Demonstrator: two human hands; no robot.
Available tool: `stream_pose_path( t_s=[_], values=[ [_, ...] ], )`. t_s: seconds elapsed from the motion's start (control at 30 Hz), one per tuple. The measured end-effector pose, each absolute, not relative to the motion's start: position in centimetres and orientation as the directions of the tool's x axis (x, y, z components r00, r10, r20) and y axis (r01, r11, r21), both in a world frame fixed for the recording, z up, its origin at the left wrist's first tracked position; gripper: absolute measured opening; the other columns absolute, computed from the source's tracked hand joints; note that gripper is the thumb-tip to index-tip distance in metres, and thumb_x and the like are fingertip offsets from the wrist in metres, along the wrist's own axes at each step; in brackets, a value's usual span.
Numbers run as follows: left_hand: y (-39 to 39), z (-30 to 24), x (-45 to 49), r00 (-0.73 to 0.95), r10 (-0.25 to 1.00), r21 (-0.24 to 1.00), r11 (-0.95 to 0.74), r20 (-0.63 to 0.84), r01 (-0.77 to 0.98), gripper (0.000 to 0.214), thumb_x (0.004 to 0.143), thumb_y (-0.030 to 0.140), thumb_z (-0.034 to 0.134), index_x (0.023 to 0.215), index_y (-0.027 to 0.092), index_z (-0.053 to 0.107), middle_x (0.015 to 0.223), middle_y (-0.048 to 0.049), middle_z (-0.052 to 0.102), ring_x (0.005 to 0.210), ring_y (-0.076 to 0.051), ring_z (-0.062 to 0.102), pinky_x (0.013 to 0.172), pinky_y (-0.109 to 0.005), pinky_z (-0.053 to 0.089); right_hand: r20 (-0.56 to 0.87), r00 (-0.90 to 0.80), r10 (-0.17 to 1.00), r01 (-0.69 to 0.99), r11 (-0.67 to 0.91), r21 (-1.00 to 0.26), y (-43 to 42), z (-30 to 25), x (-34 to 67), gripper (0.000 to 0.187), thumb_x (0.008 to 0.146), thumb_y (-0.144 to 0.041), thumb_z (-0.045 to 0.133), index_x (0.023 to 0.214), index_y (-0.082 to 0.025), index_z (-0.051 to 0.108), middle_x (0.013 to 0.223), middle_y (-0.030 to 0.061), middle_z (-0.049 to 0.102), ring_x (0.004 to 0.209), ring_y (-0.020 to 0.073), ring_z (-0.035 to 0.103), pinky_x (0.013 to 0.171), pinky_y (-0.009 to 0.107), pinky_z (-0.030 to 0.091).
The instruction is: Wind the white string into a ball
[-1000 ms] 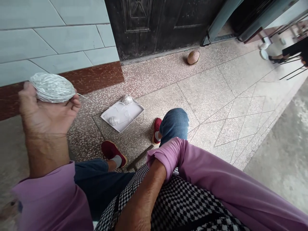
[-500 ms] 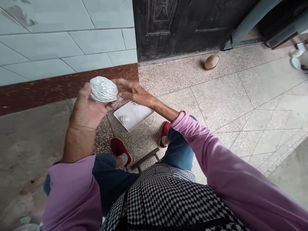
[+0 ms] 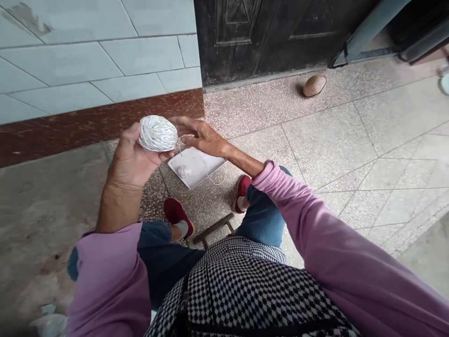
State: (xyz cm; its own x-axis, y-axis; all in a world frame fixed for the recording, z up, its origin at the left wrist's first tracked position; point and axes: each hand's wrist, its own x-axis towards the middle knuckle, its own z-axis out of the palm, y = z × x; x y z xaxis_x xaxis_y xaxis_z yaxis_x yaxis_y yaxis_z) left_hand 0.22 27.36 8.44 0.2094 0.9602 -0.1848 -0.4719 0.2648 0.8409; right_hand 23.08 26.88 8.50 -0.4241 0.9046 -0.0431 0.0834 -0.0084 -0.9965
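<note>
My left hand (image 3: 131, 161) is raised in front of me and grips a ball of white thread (image 3: 157, 133) between thumb and fingertips. My right hand (image 3: 199, 135) reaches across beside the ball, fingers stretched out and slightly curved, its tips close to the ball's right side. Below the hands, on the floor, lies a white tray (image 3: 201, 166) with a smaller ball of white thread (image 3: 183, 172) in it and loose thread trailing over its edge. I cannot see whether my right hand pinches the thread.
I sit on a low wooden stool (image 3: 213, 228), red shoes (image 3: 178, 221) on the speckled floor. A tiled wall with a red base runs at the left. A dark door stands ahead, with a brown round object (image 3: 315, 86) on the floor near it.
My left hand brought the thread ball in from the far left to the centre. My right hand rose from my lap and reached up next to the ball. The camera turned left.
</note>
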Motion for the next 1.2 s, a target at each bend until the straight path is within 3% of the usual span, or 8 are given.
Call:
stream_pose_path(
  t_s=[0.13, 0.27, 0.43, 0.57, 0.7, 0.87, 1.03, 1.2],
  values=[
    [27.5, 7.9, -0.3, 0.257, 0.954, 0.861, 0.259, -0.156, -0.437, 0.057, 0.098, 0.072, 0.095, 0.124, 0.022, 0.083, 0.104, -0.0131, 0.089, 0.076, -0.026, 0.078, 0.057, -0.036, 0.053, -0.151, -0.555, 0.818, 0.038, -0.156, -0.987, 26.4, 8.1, 22.5, 0.031, 0.125, -0.001, 0.06, 0.151, -0.009, 0.074, 0.142, 0.0079, 0.089, 0.12, 0.0166, 0.086, 0.092, 0.025, 0.066],
    [27.8, 7.6, -1.0, 0.228, 0.965, 0.87, 0.22, -0.128, -0.442, 0.055, 0.102, 0.074, 0.094, 0.126, 0.025, 0.082, 0.113, -0.0117, 0.09, 0.08, -0.026, 0.076, 0.063, -0.039, 0.055, -0.192, -0.422, 0.886, 0.17, -0.13, -0.977, 25.8, 8.1, 22.2, 0.016, 0.135, -0.021, 0.061, 0.125, -0.017, 0.073, 0.097, -0.0049, 0.079, 0.078, 0.0103, 0.068, 0.076, 0.025, 0.053],
    [27.8, 7.5, -1.2, 0.147, 0.985, 0.905, 0.145, -0.093, -0.4, 0.053, 0.094, 0.065, 0.102, 0.123, 0.027, 0.079, 0.125, -0.0126, 0.089, 0.106, -0.03, 0.08, 0.076, -0.038, 0.062, -0.032, -0.381, 0.924, 0.388, 0.129, -0.913, 25.1, 9.5, 22.0, 0.039, 0.126, -0.031, 0.061, 0.088, -0.027, 0.066, 0.085, -0.0023, 0.072, 0.095, 0.0162, 0.072, 0.093, 0.032, 0.054],
    [28.3, 7.3, -1.0, 0.034, 0.997, 0.957, 0.081, -0.074, -0.28, 0.054, 0.082, 0.055, 0.106, 0.113, 0.024, 0.074, 0.117, -0.0106, 0.084, 0.108, -0.028, 0.079, 0.083, -0.037, 0.068, -0.039, -0.508, 0.86, 0.446, 0.224, -0.866, 24.0, 10.0, 21.9, 0.038, 0.13, -0.025, 0.065, 0.092, -0.026, 0.065, 0.094, 0.001, 0.073, 0.101, 0.0216, 0.071, 0.098, 0.034, 0.053],
    [28.9, 7.3, -0.9, -0.068, 0.998, 0.996, -0.008, 0.014, 0.087, 0.074, 0.063, 0.061, 0.107, 0.115, 0.021, 0.073, 0.108, -0.0056, 0.078, 0.102, -0.025, 0.073, 0.096, -0.042, 0.072, 0.063, -0.647, 0.759, 0.323, 0.349, -0.88, 23.7, 9.7, 22.3, 0.039, 0.134, -0.024, 0.07, 0.096, -0.025, 0.061, 0.094, 0.0018, 0.069, 0.095, 0.0254, 0.067, 0.095, 0.037, 0.051],
    [27.7, 8.2, -0.9, 0.223, 0.972, 0.974, 0.025, -0.076, 0.224, 0.061, 0.076, 0.06, 0.098, 0.116, 0.018, 0.081, 0.105, -0.0083, 0.08, 0.097, -0.025, 0.07, 0.094, -0.041, 0.068, 0.118, -0.459, 0.88, 0.318, 0.287, -0.904, 25.2, 11.7, 24.8, 0.055, 0.134, -0.061, 0.083, 0.096, -0.027, 0.063, 0.092, 0.0024, 0.067, 0.097, 0.0303, 0.064, 0.089, 0.038, 0.052],
    [26.7, 8.8, -1.3, 0.549, 0.812, 0.975, 0.098, -0.195, 0.201, 0.064, 0.092, 0.079, 0.101, 0.11, 0.02, 0.083, 0.103, -0.0113, 0.084, 0.092, -0.027, 0.074, 0.084, -0.042, 0.065, 0.089, -0.322, 0.942, 0.345, 0.205, -0.916, 25.8, 13.5, 26.1, 0.067, 0.126, -0.069, 0.091, 0.086, -0.029, 0.055, 0.087, 0.0022, 0.059, 0.096, 0.03, 0.059, 0.085, 0.038, 0.053],
    [26.6, 8.5, -1.2, 0.614, 0.769, 0.984, 0.14, -0.18, 0.113, 0.077, 0.082, 0.077, 0.117, 0.118, 0.016, 0.088, 0.109, -0.0125, 0.085, 0.09, -0.025, 0.074, 0.076, -0.035, 0.061, 0.03, -0.328, 0.944, 0.231, 0.111, -0.967, 25.7, 12.7, 25.1, 0.074, 0.116, -0.081, 0.1, 0.085, -0.03, 0.057, 0.081, -0.0002, 0.049, 0.087, 0.0286, 0.051, 0.073, 0.037, 0.048]
  ],
)
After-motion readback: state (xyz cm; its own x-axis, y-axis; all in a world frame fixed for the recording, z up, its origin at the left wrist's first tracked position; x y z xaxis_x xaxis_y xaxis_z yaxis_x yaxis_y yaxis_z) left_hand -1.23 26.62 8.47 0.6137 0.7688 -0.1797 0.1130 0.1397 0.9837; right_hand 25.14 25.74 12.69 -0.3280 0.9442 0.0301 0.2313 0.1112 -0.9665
